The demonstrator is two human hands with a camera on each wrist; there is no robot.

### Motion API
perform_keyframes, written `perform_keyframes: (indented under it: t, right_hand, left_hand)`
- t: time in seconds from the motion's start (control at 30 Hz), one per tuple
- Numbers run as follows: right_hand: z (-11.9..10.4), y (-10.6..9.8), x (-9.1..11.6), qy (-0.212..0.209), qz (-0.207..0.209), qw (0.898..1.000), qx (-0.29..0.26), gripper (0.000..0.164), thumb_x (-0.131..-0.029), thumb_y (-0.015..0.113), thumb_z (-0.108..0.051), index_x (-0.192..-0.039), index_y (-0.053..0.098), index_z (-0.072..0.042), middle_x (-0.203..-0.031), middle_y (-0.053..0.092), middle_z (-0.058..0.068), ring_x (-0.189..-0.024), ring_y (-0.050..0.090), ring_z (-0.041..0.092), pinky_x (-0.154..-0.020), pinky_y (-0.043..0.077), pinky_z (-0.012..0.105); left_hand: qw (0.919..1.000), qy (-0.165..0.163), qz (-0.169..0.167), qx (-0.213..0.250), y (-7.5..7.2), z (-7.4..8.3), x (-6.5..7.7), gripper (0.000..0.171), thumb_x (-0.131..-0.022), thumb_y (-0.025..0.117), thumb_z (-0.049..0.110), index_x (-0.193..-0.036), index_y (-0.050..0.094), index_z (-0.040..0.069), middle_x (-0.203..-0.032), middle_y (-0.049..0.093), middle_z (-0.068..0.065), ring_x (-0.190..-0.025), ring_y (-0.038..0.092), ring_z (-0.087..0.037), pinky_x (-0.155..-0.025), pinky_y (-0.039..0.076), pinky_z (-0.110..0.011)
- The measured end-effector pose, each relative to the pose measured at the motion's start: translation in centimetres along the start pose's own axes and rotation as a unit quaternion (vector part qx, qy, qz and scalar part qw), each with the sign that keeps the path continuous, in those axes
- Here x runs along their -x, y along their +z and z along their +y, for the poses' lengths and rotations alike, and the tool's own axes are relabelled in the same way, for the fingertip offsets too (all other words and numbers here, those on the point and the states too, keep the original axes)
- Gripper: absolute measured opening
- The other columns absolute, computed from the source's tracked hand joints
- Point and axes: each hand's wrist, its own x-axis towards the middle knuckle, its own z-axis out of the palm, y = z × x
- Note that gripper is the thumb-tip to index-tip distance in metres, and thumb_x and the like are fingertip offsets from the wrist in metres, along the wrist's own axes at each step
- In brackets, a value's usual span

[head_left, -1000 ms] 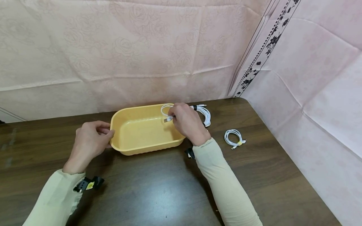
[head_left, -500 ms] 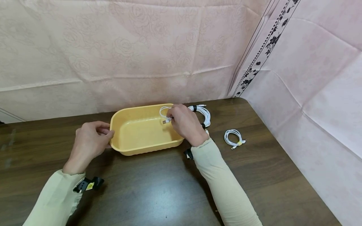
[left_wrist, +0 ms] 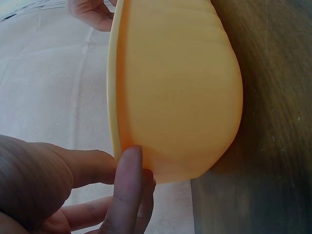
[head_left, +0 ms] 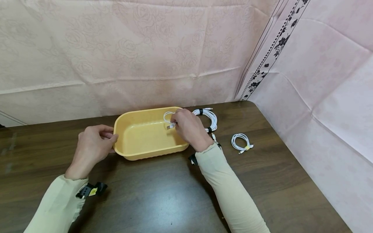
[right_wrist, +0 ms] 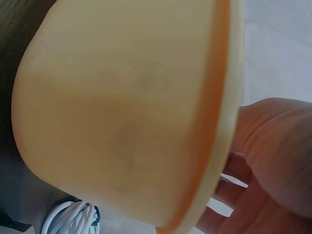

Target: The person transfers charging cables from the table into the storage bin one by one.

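A shallow yellow plastic basin (head_left: 148,134) stands on the brown table against the back wall. My left hand (head_left: 94,142) pinches its left rim between thumb and fingers; the left wrist view shows the fingertips (left_wrist: 127,183) on the basin's outer wall. Over the basin's right end, my right hand (head_left: 190,127) holds a white USB cable (head_left: 170,126). A loop and the metal plug stick out to the left of the fingers, and the rest is hidden by the hand. In the right wrist view the basin wall (right_wrist: 117,107) hides the cable.
Just right of the basin lies a thick white cable coil (head_left: 214,120) with black ties, partly behind my right hand. Farther right is a smaller white cable coil (head_left: 233,141) with a yellow tie. Pink patterned cloth (head_left: 131,58) hangs behind and to the right of the table.
My right hand has shifted slightly left and down with the cable, uncovering more of the thick coil behind it. The left hand and basin stay where they were.
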Motion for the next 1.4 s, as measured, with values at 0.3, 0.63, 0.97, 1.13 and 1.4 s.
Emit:
perform_keyframes:
  t: [0.3, 0.63, 0.97, 1.13, 1.4]
  right_hand:
    - [-0.1, 0.4, 0.0, 0.000, 0.002, 1.000, 0.005, 0.026, -0.088, 0.064, 0.005, -0.087, 0.079, -0.016, -0.091, 0.069, 0.000, -0.086, 0.065, 0.017, -0.069, 0.058, 0.037]
    - [-0.4, 0.7, 0.1, 0.002, -0.004, 1.000, 0.007, 0.025, -0.087, 0.065, 0.005, -0.088, 0.079, -0.016, -0.093, 0.068, 0.000, -0.090, 0.066, 0.018, -0.071, 0.060, 0.040]
    - [-0.3, 1.2, 0.0, 0.002, -0.008, 1.000, 0.013, 0.025, -0.087, 0.065, 0.004, -0.090, 0.079, -0.016, -0.094, 0.070, -0.001, -0.093, 0.067, 0.018, -0.072, 0.060, 0.039]
    - [-0.2, 1.3, -0.1, 0.004, -0.009, 1.000, 0.019, 0.025, -0.087, 0.066, 0.004, -0.091, 0.079, -0.016, -0.095, 0.070, -0.001, -0.094, 0.067, 0.017, -0.072, 0.060, 0.038]
    - [-0.2, 1.6, -0.1, 0.007, -0.011, 1.000, 0.022, 0.024, -0.087, 0.066, 0.003, -0.090, 0.079, -0.017, -0.094, 0.069, 0.000, -0.092, 0.066, 0.017, -0.070, 0.060, 0.038]
  left_hand:
    - [1.0000, 0.000, 0.002, 0.001, 0.0, 0.1, 0.0, 0.037, -0.097, 0.063, 0.016, -0.125, 0.064, -0.007, -0.105, 0.068, -0.024, -0.066, 0.073, -0.014, -0.056, 0.062, -0.025]
    - [1.0000, -0.002, 0.006, -0.008, 0.1, 0.0, 0.0, 0.037, -0.097, 0.063, 0.016, -0.126, 0.064, -0.007, -0.106, 0.068, -0.024, -0.066, 0.072, -0.014, -0.055, 0.062, -0.025]
    - [1.0000, -0.001, 0.006, -0.007, 0.1, 0.0, 0.1, 0.037, -0.097, 0.063, 0.016, -0.126, 0.064, -0.007, -0.106, 0.068, -0.025, -0.066, 0.072, -0.014, -0.055, 0.062, -0.025]
    - [1.0000, -0.004, 0.005, -0.008, 0.1, 0.0, 0.1, 0.037, -0.097, 0.063, 0.016, -0.126, 0.063, -0.007, -0.106, 0.068, -0.024, -0.067, 0.072, -0.014, -0.055, 0.062, -0.025]
    - [1.0000, -0.005, 0.001, -0.005, 0.1, 0.0, 0.0, 0.037, -0.098, 0.063, 0.015, -0.127, 0.063, -0.007, -0.107, 0.067, -0.025, -0.067, 0.072, -0.014, -0.056, 0.062, -0.025]
